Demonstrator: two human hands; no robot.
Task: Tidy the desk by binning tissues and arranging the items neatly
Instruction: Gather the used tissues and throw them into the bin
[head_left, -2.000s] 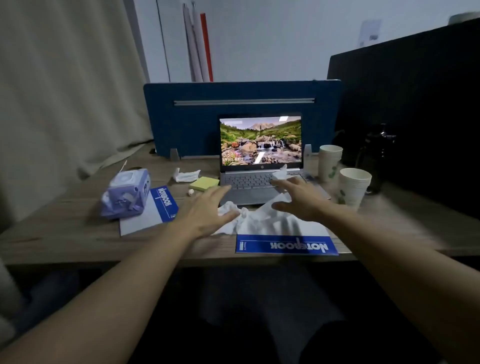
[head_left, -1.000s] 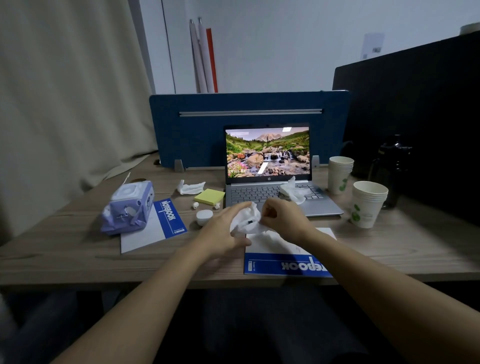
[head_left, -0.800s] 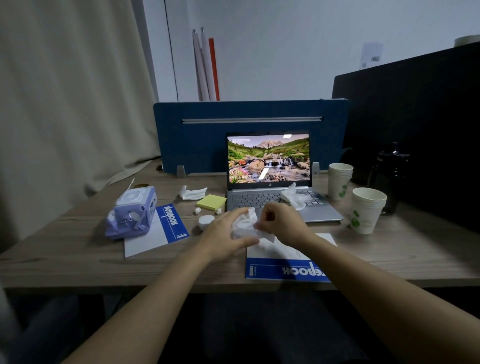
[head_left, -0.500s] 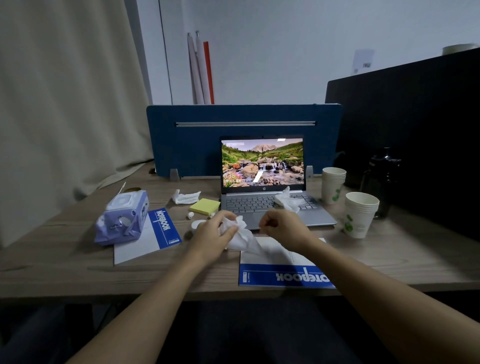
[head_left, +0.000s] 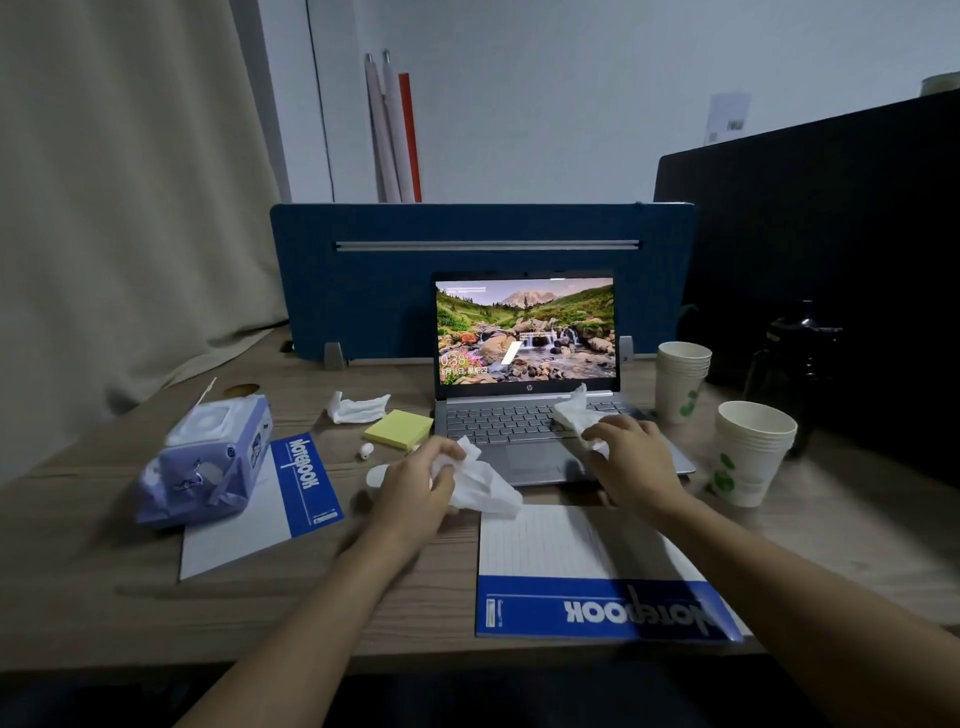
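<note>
My left hand (head_left: 415, 488) is closed around a crumpled white tissue (head_left: 483, 483) just above the desk, in front of the open laptop (head_left: 524, 415). My right hand (head_left: 631, 462) rests over the laptop's right palm rest, its fingers on a second white tissue (head_left: 574, 415) lying on the keyboard. A third tissue (head_left: 358, 408) lies near the yellow sticky notes (head_left: 399, 428). One blue-and-white notebook (head_left: 587, 577) lies at the desk's front edge. Another notebook (head_left: 270, 504) sits partly under a purple wet-wipes pack (head_left: 208, 457).
Two stacks of paper cups (head_left: 681, 379) (head_left: 750, 452) stand right of the laptop, with a dark bottle (head_left: 800, 358) behind them. A white earbud (head_left: 366, 451) and a small white case (head_left: 376, 475) lie by my left hand. A blue divider (head_left: 483, 275) closes the desk's back.
Both hands gathered the tissue from the front notebook and bunched it. Now the left hand alone holds it, and the right hand has moved right and forward onto the tissue on the keyboard.
</note>
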